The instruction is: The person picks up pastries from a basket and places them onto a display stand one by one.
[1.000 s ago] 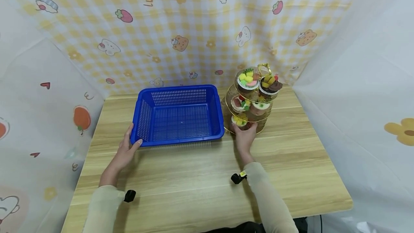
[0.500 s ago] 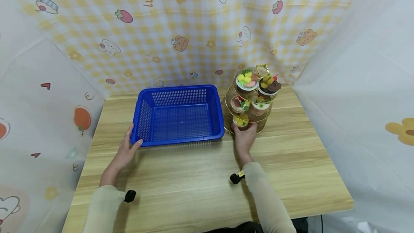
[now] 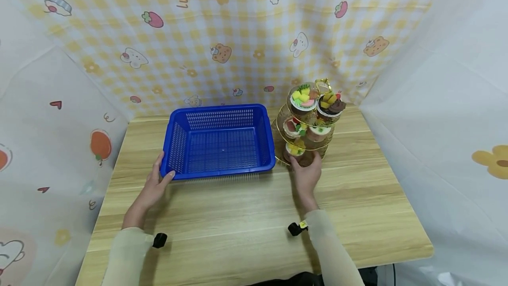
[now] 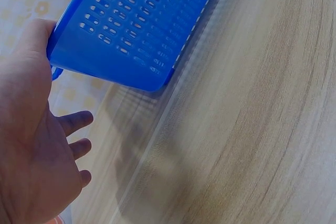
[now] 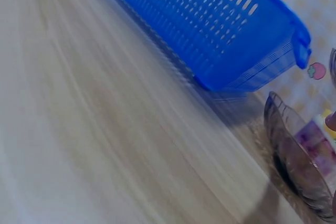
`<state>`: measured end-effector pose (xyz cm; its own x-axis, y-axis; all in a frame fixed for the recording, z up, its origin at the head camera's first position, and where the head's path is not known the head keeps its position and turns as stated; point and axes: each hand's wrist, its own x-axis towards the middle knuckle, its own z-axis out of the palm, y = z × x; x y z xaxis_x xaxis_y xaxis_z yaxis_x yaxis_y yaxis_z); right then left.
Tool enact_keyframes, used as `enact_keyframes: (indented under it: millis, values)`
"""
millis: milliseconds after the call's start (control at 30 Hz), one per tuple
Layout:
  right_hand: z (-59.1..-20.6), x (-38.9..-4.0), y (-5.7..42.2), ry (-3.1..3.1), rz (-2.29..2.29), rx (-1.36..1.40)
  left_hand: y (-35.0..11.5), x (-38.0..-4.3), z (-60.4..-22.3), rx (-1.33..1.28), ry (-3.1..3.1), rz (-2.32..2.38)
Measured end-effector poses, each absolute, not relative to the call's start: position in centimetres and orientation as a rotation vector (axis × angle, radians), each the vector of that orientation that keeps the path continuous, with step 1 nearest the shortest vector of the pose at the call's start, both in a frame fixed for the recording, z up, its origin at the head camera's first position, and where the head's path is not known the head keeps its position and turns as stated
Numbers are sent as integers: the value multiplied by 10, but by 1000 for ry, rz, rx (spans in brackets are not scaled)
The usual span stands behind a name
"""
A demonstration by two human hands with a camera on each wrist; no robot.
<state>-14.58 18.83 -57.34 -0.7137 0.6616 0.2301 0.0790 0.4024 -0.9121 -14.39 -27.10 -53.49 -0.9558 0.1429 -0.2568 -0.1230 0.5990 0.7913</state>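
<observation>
A blue plastic basket (image 3: 222,147) with slatted sides sits on the table. My left hand (image 3: 154,184) holds its near-left corner, thumb at the rim; the other visible fingers (image 4: 79,121) stand off it. My right hand (image 3: 307,180) is at the lowest level of a gold-framed tiered stand (image 3: 304,147), thumb and fingers spread apart. The thumb is at the near side of a yellow-topped toy cupcake (image 3: 294,150) sitting there. In the right wrist view only fingertips (image 5: 331,121) show at the right edge, near the cup and the clear scalloped plate (image 5: 294,156).
Higher on the stand are several more dessert cups, among them a fruit-topped one (image 3: 303,100) and a chocolate one (image 3: 330,104). A checked cloth (image 3: 238,34) hangs behind the wooden table (image 3: 238,215). White sheets (image 3: 448,122) hang at both sides.
My right hand has drawn back a little toward me and to the right, its fingers spreading off the yellow-topped cupcake. The left hand and the basket have stayed in place.
</observation>
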Motion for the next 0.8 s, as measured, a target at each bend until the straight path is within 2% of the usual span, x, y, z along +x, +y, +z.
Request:
enact_keyframes:
  millis: [467, 667, 800]
  values:
    - [-562, -118, 200, -2054, 1373, -563, -271, -145, -535, 49, 2560, 1311]
    - [-552, -107, 209, -2111, 1344, -369, -272, -146, -534, 161, 2703, 1304]
    - [-539, -103, 218, -2218, 1289, -140, -269, -145, -531, 250, 2841, 1284]
